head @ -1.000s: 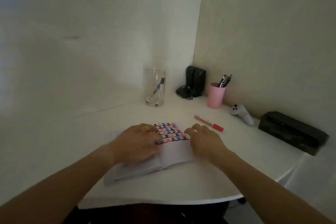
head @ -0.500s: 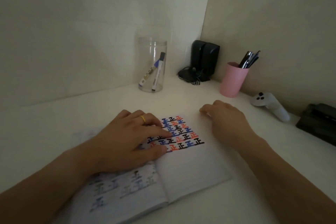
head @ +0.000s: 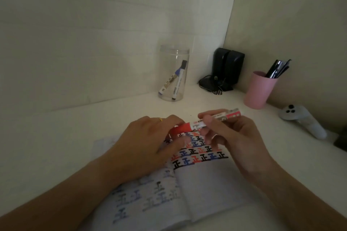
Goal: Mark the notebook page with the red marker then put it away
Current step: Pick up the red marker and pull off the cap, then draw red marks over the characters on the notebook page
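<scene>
2 hands meet over the open notebook (head: 210, 184), both on the red marker (head: 210, 121). Right hand (head: 234, 137) is wrapped round the white barrel, fingers and thumb pinching it near the middle; left hand (head: 150, 142) is closed on the red cap (head: 182, 128) at the marker's left end. Marker lies roughly level, above the page's top edge, not touching paper. Judged: this opposed hold suits pulling the cap off, barrel steadied by one hand, cap drawn by the other. Cap appears still seated.

Notebook lies flat on the white tabletop (head: 75, 137), left forearm across its left page, likely keeping it open.

Writing: right page carries rows of the tally character 正 in black, blue and red; fainter ones show on the left page. Barrel label has red and grey print, too blurred to read.

Clear jar (head: 173, 73) at the back holds 2 markers, a probable put-away spot. Pink cup (head: 260, 90) holds dark pens.
</scene>
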Tool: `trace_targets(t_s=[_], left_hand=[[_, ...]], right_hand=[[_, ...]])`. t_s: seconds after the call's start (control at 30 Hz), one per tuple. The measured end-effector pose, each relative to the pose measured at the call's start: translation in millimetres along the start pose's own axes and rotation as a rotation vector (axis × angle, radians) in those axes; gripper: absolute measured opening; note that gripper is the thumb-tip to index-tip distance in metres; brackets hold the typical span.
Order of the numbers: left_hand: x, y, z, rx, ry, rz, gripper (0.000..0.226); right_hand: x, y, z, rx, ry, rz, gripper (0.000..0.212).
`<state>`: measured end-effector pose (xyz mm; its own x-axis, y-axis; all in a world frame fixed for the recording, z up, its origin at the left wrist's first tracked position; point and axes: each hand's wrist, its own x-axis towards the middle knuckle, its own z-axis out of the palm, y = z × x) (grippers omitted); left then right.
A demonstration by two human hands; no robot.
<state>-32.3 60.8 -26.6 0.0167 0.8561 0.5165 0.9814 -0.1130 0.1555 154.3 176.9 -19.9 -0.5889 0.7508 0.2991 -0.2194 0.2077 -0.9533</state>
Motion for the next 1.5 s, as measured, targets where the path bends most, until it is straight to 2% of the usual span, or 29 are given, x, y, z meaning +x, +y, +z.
trace_targets(t_s=[0.07, 0.2, 0.27, 0.33, 0.4, 0.5, 0.53, 0.57, 0.63, 0.67, 0.7, 0.73, 0.8, 0.83, 0.87, 0.9, 0.97, 1.0, 1.03, 1.1, 1.17, 1.27, 1.33, 1.43, 1.5], left_hand=[[0.5, 2.0, -3.2, -0.027, 0.012, 0.006, 0.043], [-1.7, 10.8, -7.2, -0.056, -0.022, 0.054, 0.036], [-2.7, 15.8, -7.6, -0.125, -0.06, 0.055, 0.03], [-2.1, 22.0, -6.4, -0.208, -0.085, 0.055, 0.035], [-1.0, 27.0, -7.6, -0.412, -0.136, -0.023, 0.043], [3.0, 32.9, -16.0, -1.094, -0.274, -0.321, 0.051], [2.5, 32.9, -15.7, -1.135, -0.316, -0.349, 0.051], [1.5, 32.1, -13.5, -0.999, -0.318, -0.298, 0.051], [-0.1, 27.2, -14.0, -0.249, -0.251, 0.002, 0.048], [0.1, 23.3, -14.9, 0.076, -0.224, 0.077, 0.042], [0.8, 20.3, -15.8, 0.258, -0.144, 0.151, 0.035], [3.4, 18.9, -17.6, 0.308, -0.119, 0.166, 0.032], [4.8, 18.4, -14.3, 0.261, -0.111, 0.184, 0.027], [4.6, 19.7, -11.7, 0.16, -0.085, 0.195, 0.024], [3.9, 21.3, -8.8, 0.001, -0.055, 0.202, 0.023], [2.6, 22.5, -10.9, -0.241, -0.102, 0.137, 0.025], [1.3, 15.4, -18.0, -0.762, -0.257, -0.062, 0.044], [0.9, 10.5, -21.1, -0.869, -0.251, -0.149, 0.05], [-2.5, 0.9, -20.5, -0.879, -0.211, -0.149, 0.051], [-8.6, -12.9, -15.0, -0.563, -0.142, -0.085, 0.041], [-11.8, -22.0, -12.7, -0.263, -0.087, 0.005, 0.032], [-9.8, -27.3, -10.4, -0.228, -0.158, 0.016, 0.027], [-8.9, -30.1, -8.2, -0.202, -0.191, 0.015, 0.03], [-11.5, -36.3, -7.5, -0.211, -0.234, 0.063, 0.033], [-10.9, -38.6, -6.4, -0.237, -0.244, 0.055, 0.032]], right_hand=[[-2.9, 4.2, 3.8, 0.069, -0.06, 0.055, 0.034], [-6.8, 7.1, 9.6, 0.127, -0.063, 0.068, 0.034], [-7.1, 5.0, 12.4, 0.167, -0.059, 0.047, 0.04], [-8.0, 2.2, 14.9, 0.164, -0.048, 0.016, 0.048], [-8.9, 0.6, 15.3, 0.208, -0.064, 0.01, 0.036], [-10.2, -3.3, 16.0, 0.267, -0.107, 0.003, 0.022], [-10.6, -4.1, 16.6, 0.264, -0.103, 0.003, 0.023], [-11.1, -4.2, 17.4, 0.251, -0.086, 0.008, 0.025], [-12.3, -3.9, 20.3, 0.205, -0.032, 0.019, 0.029], [-12.2, -3.8, 21.8, 0.185, -0.006, 0.018, 0.031], [-12.1, -3.7, 22.8, 0.175, 0.019, 0.016, 0.031], [-11.5, -3.8, 23.4, 0.173, 0.043, 0.016, 0.03], [-11.2, -3.5, 24.3, 0.175, 0.072, 0.016, 0.026], [-11.7, -2.6, 25.5, 0.178, 0.068, 0.023, 0.026], [-11.8, -1.7, 26.8, 0.182, 0.056, 0.032, 0.026], [-11.5, -1.0, 26.9, 0.194, 0.038, 0.04, 0.026], [-7.2, -1.8, 19.5, 0.266, 0.037, 0.04, 0.022], [-3.4, -3.6, 11.8, 0.317, 0.08, 0.039, 0.019], [0.7, -6.2, 3.4, 0.362, 0.141, 0.044, 0.017], [4.1, -8.9, -12.0, 0.373, 0.24, 0.057, 0.017], [1.2, -8.6, -18.0, 0.298, 0.257, 0.057, 0.015], [-6.4, -17.8, -13.2, 0.174, 0.192, 0.027, 0.01], [-14.5, -26.3, -7.9, 0.052, 0.115, 0.022, 0.018], [-30.2, -27.4, 7.8, -0.046, -0.005, 0.096, 0.028], [-37.9, -19.2, 15.0, -0.086, -0.016, 0.133, 0.023]])
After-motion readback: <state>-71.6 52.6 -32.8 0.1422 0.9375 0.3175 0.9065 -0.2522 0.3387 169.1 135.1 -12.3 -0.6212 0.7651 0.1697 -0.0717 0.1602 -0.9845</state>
